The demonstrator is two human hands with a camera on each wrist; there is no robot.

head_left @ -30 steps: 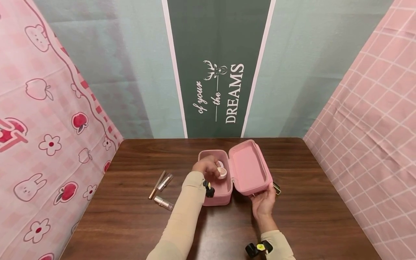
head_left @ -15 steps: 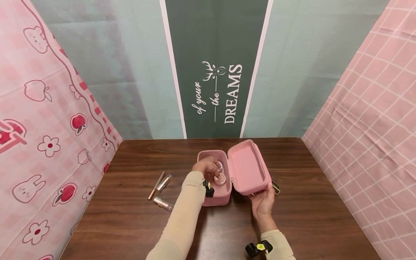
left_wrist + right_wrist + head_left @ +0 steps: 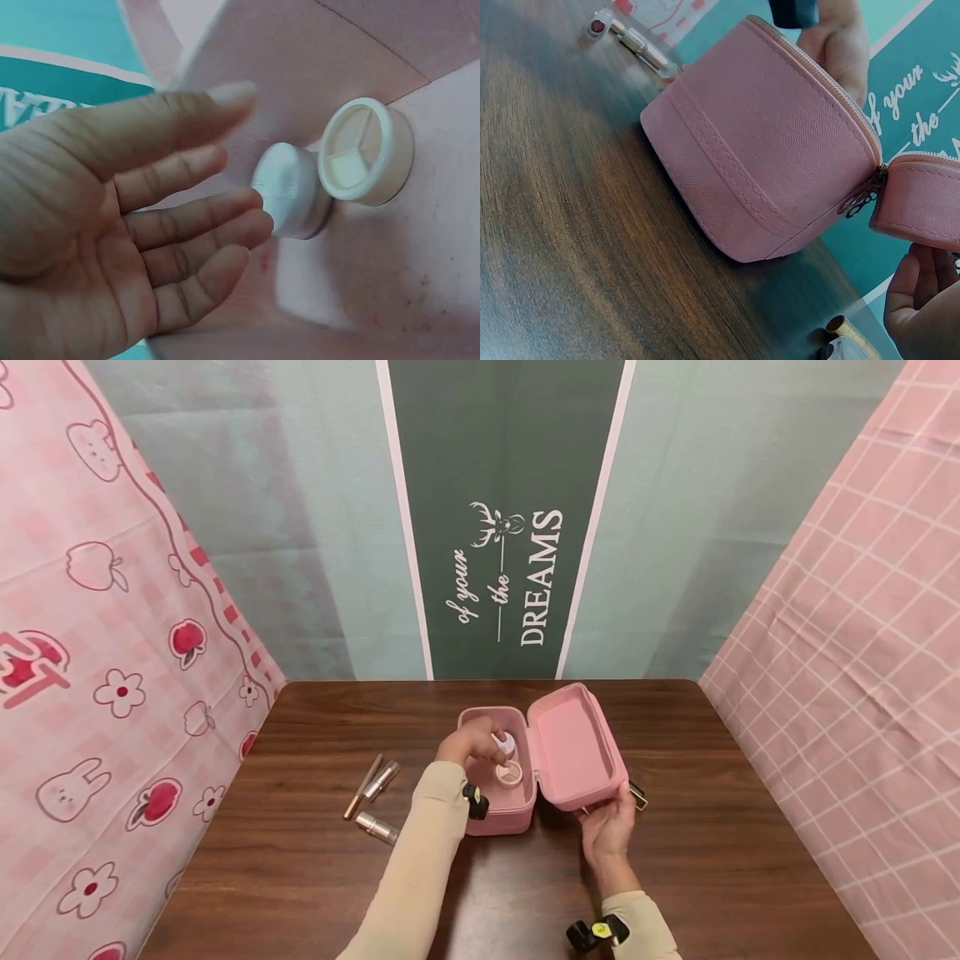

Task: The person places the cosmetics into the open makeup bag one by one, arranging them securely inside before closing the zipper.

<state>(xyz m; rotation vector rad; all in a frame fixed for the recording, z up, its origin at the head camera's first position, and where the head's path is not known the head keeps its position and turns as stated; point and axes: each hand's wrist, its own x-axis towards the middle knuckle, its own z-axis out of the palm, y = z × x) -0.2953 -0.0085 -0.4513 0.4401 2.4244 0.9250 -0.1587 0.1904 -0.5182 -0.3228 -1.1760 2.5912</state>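
Observation:
A pink zip case (image 3: 501,824) stands with its lid (image 3: 573,747) folded out to the right. My left hand (image 3: 477,740) reaches inside it, fingers loosely spread. In the left wrist view the fingertips are right at a white round pot (image 3: 285,191), and nothing lies in the palm. Beside that pot is a round makeup pan (image 3: 367,150) with three sections under its rim, tilted against it. At the lid's near right corner, my right hand (image 3: 609,828) holds the lid from below. The right wrist view shows its fingers (image 3: 924,274) against the lid's underside.
Left of the case lie a slim brown pencil (image 3: 362,787) and two silver-and-clear tubes, one beside the pencil and another tube (image 3: 377,828) nearer me. A dark, gold-edged item (image 3: 638,795) shows past the lid. A gold tube (image 3: 846,330) lies below the lid.
The three-section pan has gone from the left hand's fingers down onto the case floor. The left hand now sits by the white pot. The right hand and lid stay put.

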